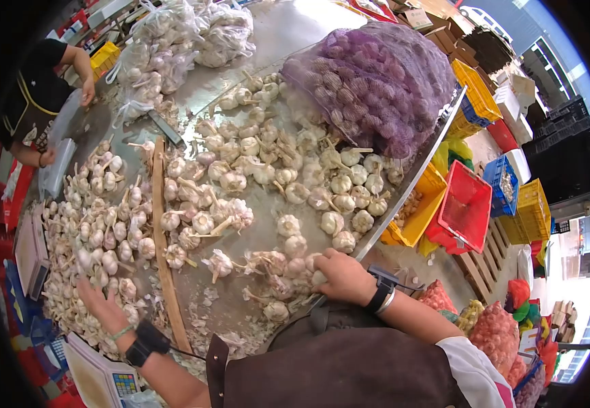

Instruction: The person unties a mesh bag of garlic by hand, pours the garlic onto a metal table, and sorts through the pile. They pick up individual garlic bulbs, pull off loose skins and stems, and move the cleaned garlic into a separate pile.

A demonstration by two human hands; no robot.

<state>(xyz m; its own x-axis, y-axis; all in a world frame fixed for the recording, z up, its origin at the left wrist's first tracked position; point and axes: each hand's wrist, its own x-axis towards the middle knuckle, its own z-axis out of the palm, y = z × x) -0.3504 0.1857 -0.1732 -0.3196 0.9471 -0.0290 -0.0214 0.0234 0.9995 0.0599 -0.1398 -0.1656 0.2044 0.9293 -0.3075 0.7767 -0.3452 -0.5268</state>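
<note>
My left hand (103, 307) has its fingers spread over the heap of garlic bulbs (97, 224) left of a wooden strip (161, 231). A blurred garlic bulb (85, 261) sits just past its fingertips, apart from them. At the near table edge, my right hand (347, 277) is closed, its fingers curled round a garlic bulb (318, 278) that shows only in part. Beside those fingers lie more bulbs (288, 266), some with long stems. Loose garlic (247, 163) spreads across the metal table (254, 228) right of the strip.
A purple mesh sack of garlic (377, 85) rests at the far right of the table. Clear bags of garlic (159, 51) stand at the back. Another person (40, 102) handles plastic bags on the left. A scale (104, 381) stands near left; a red crate (460, 207) is beyond the right edge.
</note>
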